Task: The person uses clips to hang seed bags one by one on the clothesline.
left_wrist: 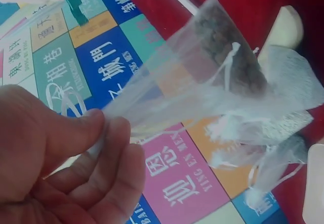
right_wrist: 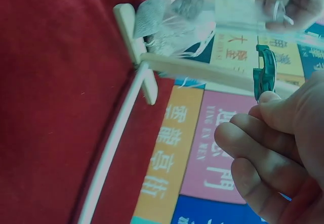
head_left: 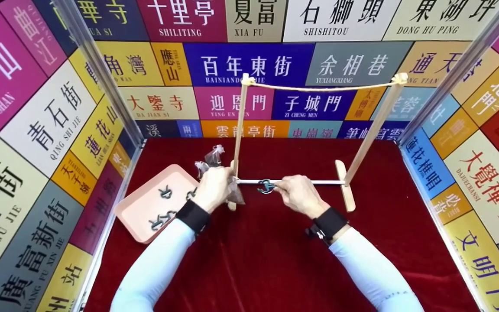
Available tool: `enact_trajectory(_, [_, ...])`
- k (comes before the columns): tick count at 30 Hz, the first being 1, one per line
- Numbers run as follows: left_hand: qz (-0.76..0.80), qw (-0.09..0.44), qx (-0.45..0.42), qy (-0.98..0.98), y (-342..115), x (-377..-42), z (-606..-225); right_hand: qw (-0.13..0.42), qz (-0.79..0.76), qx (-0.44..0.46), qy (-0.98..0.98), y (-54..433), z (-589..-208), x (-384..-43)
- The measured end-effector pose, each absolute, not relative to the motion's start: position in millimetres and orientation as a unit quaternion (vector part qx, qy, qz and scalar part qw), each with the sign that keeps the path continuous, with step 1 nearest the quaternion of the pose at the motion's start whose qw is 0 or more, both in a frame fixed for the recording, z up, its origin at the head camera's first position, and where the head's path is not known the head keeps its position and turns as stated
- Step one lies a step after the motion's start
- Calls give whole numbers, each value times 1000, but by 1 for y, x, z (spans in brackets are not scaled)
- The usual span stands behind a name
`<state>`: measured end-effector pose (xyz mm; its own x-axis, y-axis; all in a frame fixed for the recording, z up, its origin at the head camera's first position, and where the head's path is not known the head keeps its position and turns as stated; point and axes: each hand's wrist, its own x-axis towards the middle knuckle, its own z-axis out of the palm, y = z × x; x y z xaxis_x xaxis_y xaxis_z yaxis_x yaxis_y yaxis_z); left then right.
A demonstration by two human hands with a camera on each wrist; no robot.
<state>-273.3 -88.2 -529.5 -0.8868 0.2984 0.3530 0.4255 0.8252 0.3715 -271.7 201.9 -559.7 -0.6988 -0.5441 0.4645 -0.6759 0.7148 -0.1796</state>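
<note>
Between thumb and fingers, my left hand (head_left: 215, 186) pinches the top of a sheer drawstring pouch (left_wrist: 228, 47) with dark grains at its bottom. The pouch hangs out sideways in the left wrist view. My right hand (head_left: 299, 195) holds a small green plastic clip (right_wrist: 264, 72) by one end, apart from the pouch. More sheer pouches (head_left: 215, 157) lie behind the left hand, beside the rack's left foot. A wooden rack (head_left: 376, 125) stands ahead, with a cord (head_left: 319, 89) strung between its two post tops.
On the left, a pink tray (head_left: 143, 195) contains several dark green clips (head_left: 164, 192). A white rod (head_left: 327, 182) joins the rack's feet low down, behind the hands. Dark red cloth (head_left: 275, 255) covers the table, and printed panels stand around three sides.
</note>
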Motion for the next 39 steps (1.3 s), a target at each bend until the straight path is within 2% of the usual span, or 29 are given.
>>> enact_trajectory(5, [-228, 102, -216, -944, -73, -281, -517, 185, 166, 344, -905, 191, -547, -278])
enact_trajectory(9, [-221, 95, -234, -942, -64, -290, -504, 187, 165, 341, -906, 186, -537, -283])
enact_trajectory(16, [-199, 115, -244, -942, -56, -308, -483, 204, 158, 326, -909, 188, -517, -294])
enact_trajectory(22, [-156, 136, -257, -944, -46, -323, -452, 216, 158, 314, -911, 194, -483, -307])
enact_trajectory(32, [-123, 180, -297, -930, -33, -345, -378, 311, 110, 317, -889, 209, -414, -327])
enact_trajectory(39, [-119, 235, -321, -910, -38, -354, -352, 355, 91, 315, -875, 206, -351, -333])
